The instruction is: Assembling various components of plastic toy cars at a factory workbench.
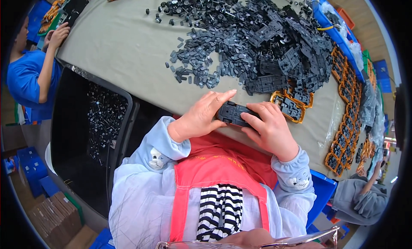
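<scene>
Top-down fisheye view: person's 2 bare hands hold a blk plastic toy-car chassis point(233, 113), approx. rectangular w/ rounded corners & molded ridges, just at the near edge of a surface point(124, 47) covered in smooth grey-green cloth. Ribbed face is up. Long axis runs L to R, R end tipped slightly toward the wearer; can't tell which end is the front.

L hand point(198, 115) cups the L end: thumb low on the near side, index finger stretched out past the far corner, gap btwn them approx. the chassis' width. R hand point(271, 128) has bent fingers point(254, 121) laid over the R end, pressed on it; R thumb's contact is unclear. Both hands are clamped on the chassis.

Just beyond R hand: glossy orange car shells point(288, 106) w/ blk parts inside. Farther off: heap of matte blk chassis plates point(296, 51), scattered small flat oblong pieces point(199, 53), & round wheels on thin axles point(193, 4). Far R: rows of orange-rimmed shells point(343, 133). L: blk bin point(68, 150) w/ more wheels.
</scene>
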A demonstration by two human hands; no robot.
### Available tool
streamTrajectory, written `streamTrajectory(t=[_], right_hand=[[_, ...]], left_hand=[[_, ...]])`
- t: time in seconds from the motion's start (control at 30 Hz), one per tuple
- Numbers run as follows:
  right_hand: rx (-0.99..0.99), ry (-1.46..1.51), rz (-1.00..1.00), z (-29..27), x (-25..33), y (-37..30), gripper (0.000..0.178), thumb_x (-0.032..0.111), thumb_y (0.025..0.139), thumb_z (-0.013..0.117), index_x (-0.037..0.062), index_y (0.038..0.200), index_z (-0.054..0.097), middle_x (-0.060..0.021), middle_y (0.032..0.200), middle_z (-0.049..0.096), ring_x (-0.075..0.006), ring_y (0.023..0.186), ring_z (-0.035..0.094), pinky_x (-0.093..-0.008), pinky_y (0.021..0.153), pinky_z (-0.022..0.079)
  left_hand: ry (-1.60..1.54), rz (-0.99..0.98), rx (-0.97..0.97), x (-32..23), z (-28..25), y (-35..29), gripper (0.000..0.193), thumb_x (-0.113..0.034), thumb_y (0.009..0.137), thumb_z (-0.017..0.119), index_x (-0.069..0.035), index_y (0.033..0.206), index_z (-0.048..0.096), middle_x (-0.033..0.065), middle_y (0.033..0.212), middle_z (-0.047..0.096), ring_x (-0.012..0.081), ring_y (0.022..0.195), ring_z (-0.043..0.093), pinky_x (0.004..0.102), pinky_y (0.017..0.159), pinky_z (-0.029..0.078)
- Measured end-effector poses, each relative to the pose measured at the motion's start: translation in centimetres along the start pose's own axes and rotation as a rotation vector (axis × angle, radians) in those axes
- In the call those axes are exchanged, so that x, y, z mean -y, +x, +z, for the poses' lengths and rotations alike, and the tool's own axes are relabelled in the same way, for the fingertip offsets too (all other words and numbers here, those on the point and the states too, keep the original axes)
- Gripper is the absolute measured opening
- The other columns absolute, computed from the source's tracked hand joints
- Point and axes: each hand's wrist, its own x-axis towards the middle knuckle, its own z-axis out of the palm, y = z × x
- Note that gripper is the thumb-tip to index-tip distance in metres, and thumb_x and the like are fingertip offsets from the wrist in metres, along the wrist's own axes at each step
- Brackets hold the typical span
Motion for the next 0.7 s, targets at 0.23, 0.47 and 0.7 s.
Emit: streamTrajectory(t=[0.23,0.47,0.7], right_hand=[[0.079,0.021,0.049,-0.4,0.3,0.6,0.043,0.013,0.071,0.08,0.0061,0.112,0.067,-0.0146,0.119,0.061,-0.0336,0.104,0.061,-0.0426,0.087,0.052],[0.055,0.056,0.122,-1.3,-0.3,-0.2,0.055,0.016,0.07,0.082,0.0053,0.12,0.061,-0.0149,0.118,0.06,-0.0342,0.105,0.059,-0.0423,0.09,0.05],[-0.122,0.166,0.365,0.5,-1.8,-4.4,0.077,0.017,0.066,0.086,0.0043,0.133,0.051,-0.0152,0.117,0.061,-0.0363,0.107,0.059,-0.0416,0.093,0.049]], left_hand=[[-0.008,0.017,0.007,0.0,-0.1,0.3,0.097,-0.002,0.065,0.083,-0.009,0.15,0.035,0.0169,0.126,0.057,0.0369,0.108,0.056,0.0443,0.096,0.046],[-0.003,-0.021,0.049,-0.7,-0.3,1.3,0.097,-0.002,0.065,0.083,-0.009,0.15,0.036,0.0158,0.123,0.057,0.0369,0.111,0.055,0.0446,0.097,0.045],[0.303,0.076,-0.003,-3.5,0.7,3.2,0.06,-0.011,0.068,0.084,-0.008,0.124,0.062,0.0139,0.125,0.059,0.0324,0.115,0.057,0.0433,0.099,0.044]])
